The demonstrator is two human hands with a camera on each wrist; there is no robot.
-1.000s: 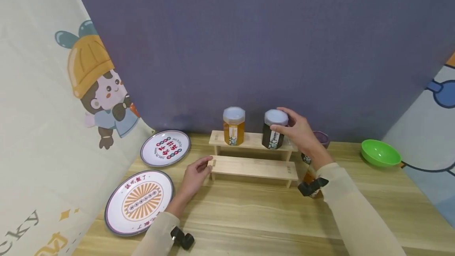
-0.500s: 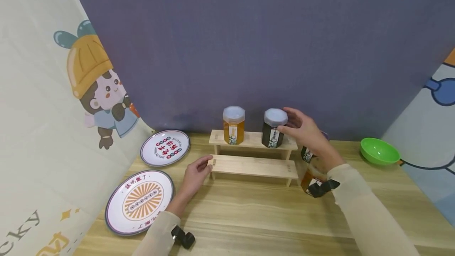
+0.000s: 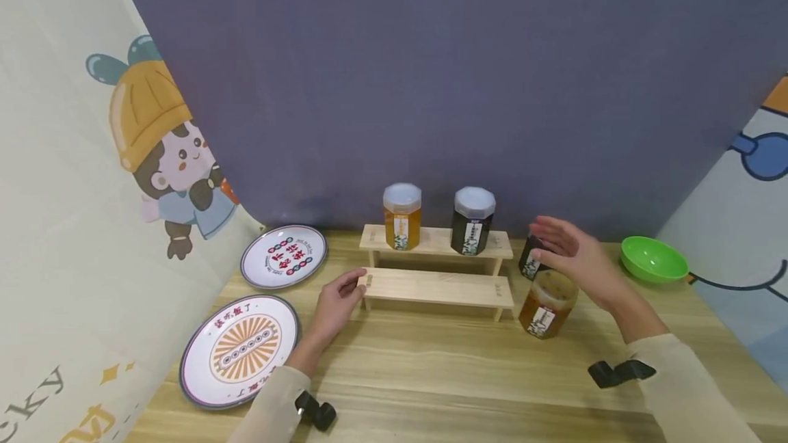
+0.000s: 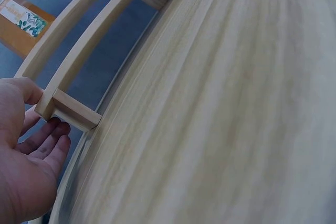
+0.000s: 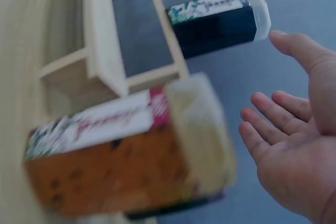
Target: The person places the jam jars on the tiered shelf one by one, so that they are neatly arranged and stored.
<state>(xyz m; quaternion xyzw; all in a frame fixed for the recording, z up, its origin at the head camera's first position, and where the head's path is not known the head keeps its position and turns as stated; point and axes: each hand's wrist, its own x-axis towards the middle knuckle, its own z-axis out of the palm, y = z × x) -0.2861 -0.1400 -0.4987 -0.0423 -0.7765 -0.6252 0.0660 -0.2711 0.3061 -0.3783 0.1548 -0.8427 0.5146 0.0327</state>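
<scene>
A two-step wooden display shelf [image 3: 437, 286] stands on the table. My left hand [image 3: 338, 303] holds the left end of its lower step, thumb above and fingers below in the left wrist view. On the upper step sit a jar of amber honey [image 3: 403, 219] and a dark jar [image 3: 473, 222], both upright with whitish lids. My right hand [image 3: 575, 262] is open and holds nothing, just above and behind a brown-orange jar [image 3: 546, 306] on the table to the right of the shelf. Another dark jar [image 3: 531, 258] behind it is partly hidden by this hand.
Two patterned white plates, a smaller one [image 3: 255, 262] and a larger one [image 3: 200, 368], lie at the left. A green bowl [image 3: 654, 262] sits at the back right. A dark blue-grey backdrop [image 3: 431, 87] rises behind the table [image 3: 425, 374].
My right hand has let go of the dark jar on the upper step and moved right and down toward the brown-orange jar. My left hand has stayed at the shelf's end.
</scene>
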